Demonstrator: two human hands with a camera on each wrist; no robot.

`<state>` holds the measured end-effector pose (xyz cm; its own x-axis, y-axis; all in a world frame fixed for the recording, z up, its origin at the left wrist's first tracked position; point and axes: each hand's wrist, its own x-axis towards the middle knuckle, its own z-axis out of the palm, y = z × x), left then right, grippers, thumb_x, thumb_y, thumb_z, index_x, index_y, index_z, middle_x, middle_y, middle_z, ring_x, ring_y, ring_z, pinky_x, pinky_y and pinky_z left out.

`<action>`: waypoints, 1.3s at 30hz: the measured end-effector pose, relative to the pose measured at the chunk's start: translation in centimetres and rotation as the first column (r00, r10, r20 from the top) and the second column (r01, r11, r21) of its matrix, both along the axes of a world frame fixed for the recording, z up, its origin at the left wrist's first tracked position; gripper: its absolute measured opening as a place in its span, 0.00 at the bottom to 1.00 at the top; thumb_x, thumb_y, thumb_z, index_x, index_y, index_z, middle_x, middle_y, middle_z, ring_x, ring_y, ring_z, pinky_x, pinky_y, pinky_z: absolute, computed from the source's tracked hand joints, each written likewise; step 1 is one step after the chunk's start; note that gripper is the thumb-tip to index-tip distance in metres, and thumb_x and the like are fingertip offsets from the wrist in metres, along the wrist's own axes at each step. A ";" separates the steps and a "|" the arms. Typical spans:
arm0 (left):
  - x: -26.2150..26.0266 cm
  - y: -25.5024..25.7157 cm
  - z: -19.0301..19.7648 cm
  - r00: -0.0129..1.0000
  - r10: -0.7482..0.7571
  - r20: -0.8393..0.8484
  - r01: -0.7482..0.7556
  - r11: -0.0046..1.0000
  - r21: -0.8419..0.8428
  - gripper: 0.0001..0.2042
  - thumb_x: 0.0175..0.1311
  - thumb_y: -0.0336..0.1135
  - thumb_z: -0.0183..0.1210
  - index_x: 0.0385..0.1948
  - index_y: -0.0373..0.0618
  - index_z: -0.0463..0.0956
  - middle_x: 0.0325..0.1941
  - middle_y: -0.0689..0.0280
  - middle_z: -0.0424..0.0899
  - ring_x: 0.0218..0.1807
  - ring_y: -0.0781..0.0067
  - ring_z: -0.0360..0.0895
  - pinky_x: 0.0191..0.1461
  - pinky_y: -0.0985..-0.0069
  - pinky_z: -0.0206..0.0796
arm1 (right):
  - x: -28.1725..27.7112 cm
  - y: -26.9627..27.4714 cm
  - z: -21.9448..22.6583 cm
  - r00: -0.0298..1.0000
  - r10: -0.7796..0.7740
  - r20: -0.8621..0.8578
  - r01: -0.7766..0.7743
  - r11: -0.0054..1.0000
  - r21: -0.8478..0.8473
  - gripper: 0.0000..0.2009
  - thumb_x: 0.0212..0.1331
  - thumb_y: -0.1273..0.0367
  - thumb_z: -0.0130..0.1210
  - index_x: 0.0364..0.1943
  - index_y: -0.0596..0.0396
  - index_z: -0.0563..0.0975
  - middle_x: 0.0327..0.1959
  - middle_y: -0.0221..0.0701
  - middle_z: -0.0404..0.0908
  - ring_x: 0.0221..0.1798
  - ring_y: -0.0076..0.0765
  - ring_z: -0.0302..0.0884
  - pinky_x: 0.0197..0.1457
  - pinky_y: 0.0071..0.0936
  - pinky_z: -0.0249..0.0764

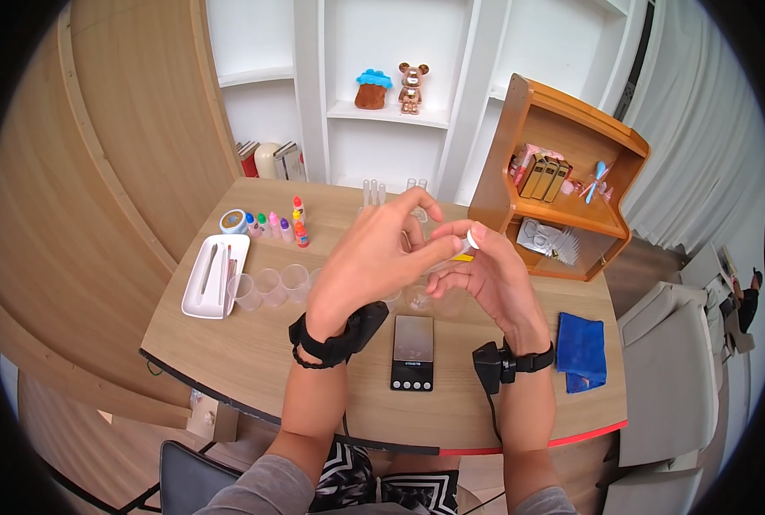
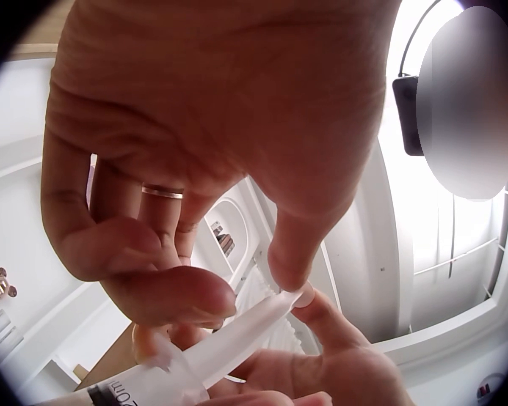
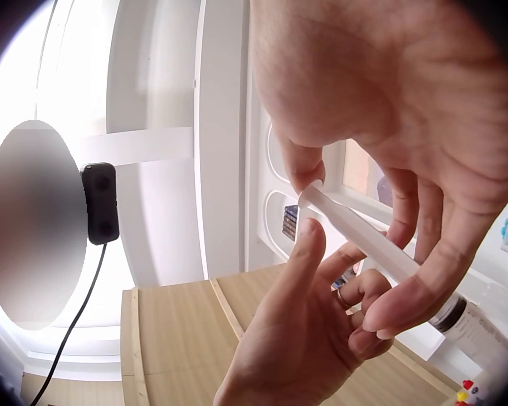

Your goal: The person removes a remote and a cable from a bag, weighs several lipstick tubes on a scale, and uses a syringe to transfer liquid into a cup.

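Observation:
A clear plastic syringe (image 3: 372, 241) with a black plunger seal is held up over the table. My right hand (image 1: 490, 283) grips it: the thumb presses the round end of its plunger, and a finger rests near the barrel's flange. The left hand (image 1: 370, 249), with a ring on one finger, is right beside the syringe (image 2: 245, 334), thumb tip close to the plunger's end and fingers bent around that spot. I cannot tell whether those fingers hold it. Most of the barrel is hidden in the head view. Below the hands lies a black digital scale (image 1: 413, 348).
Several clear cups (image 1: 271, 287) stand in a row beside a white tray (image 1: 198, 296) of thin tools. Behind these are small coloured dropper bottles (image 1: 285, 230). Test tubes (image 1: 374, 192) stand at the back. A wooden shelf (image 1: 494, 206) and a blue cloth (image 1: 581, 343) are on the right.

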<state>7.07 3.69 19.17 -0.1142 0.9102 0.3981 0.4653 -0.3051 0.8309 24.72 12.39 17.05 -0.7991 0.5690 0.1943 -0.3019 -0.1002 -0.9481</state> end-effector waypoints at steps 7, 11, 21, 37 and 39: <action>0.0 0.0 0.1 1.000 0.010 0.000 -0.010 1.000 0.014 0.14 0.65 0.38 0.68 0.43 0.40 0.75 0.15 0.74 0.69 0.19 0.89 0.65 0.23 0.81 0.53 | 0.0 0.0 0.1 1.000 -0.011 0.014 0.011 1.000 -0.006 0.21 0.75 0.56 0.49 0.52 0.64 0.75 0.39 0.38 0.80 0.33 0.38 0.86 0.39 0.32 0.84; 0.0 0.0 0.1 1.000 0.017 -0.015 -0.017 0.999 0.027 0.14 0.66 0.38 0.68 0.42 0.40 0.75 0.14 0.74 0.69 0.18 0.89 0.65 0.22 0.81 0.52 | 0.0 0.0 0.2 1.000 -0.006 0.020 0.006 1.000 -0.001 0.18 0.75 0.58 0.51 0.50 0.61 0.75 0.38 0.35 0.80 0.32 0.36 0.86 0.38 0.30 0.84; -0.1 0.0 0.1 0.999 0.032 -0.028 -0.030 0.999 0.040 0.12 0.65 0.36 0.67 0.42 0.40 0.76 0.15 0.73 0.70 0.18 0.89 0.66 0.22 0.81 0.52 | -0.2 0.0 -0.1 0.998 -0.046 0.039 0.046 0.999 0.006 0.13 0.74 0.64 0.54 0.50 0.62 0.76 0.34 0.33 0.82 0.31 0.32 0.85 0.35 0.27 0.83; -0.1 -0.1 0.2 0.999 0.011 -0.042 -0.008 0.998 0.062 0.12 0.65 0.35 0.67 0.41 0.39 0.75 0.15 0.73 0.70 0.18 0.88 0.65 0.22 0.81 0.53 | -0.2 -0.3 0.2 0.984 -0.155 0.085 0.145 0.983 0.114 0.09 0.71 0.68 0.60 0.43 0.61 0.78 0.32 0.32 0.83 0.26 0.25 0.81 0.28 0.22 0.77; -0.1 0.0 0.1 0.999 0.010 -0.040 -0.008 0.998 0.066 0.12 0.65 0.35 0.67 0.41 0.39 0.75 0.15 0.73 0.70 0.19 0.88 0.65 0.22 0.81 0.53 | -0.2 -0.2 0.2 0.984 -0.155 0.086 0.145 0.983 0.115 0.09 0.70 0.68 0.60 0.43 0.61 0.78 0.31 0.32 0.83 0.26 0.25 0.81 0.28 0.21 0.77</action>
<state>6.96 3.66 19.26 -0.1048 0.8809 0.4616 0.5014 -0.3540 0.7895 24.53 12.15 17.28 -0.7236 0.6639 0.1888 -0.2146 0.0436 -0.9757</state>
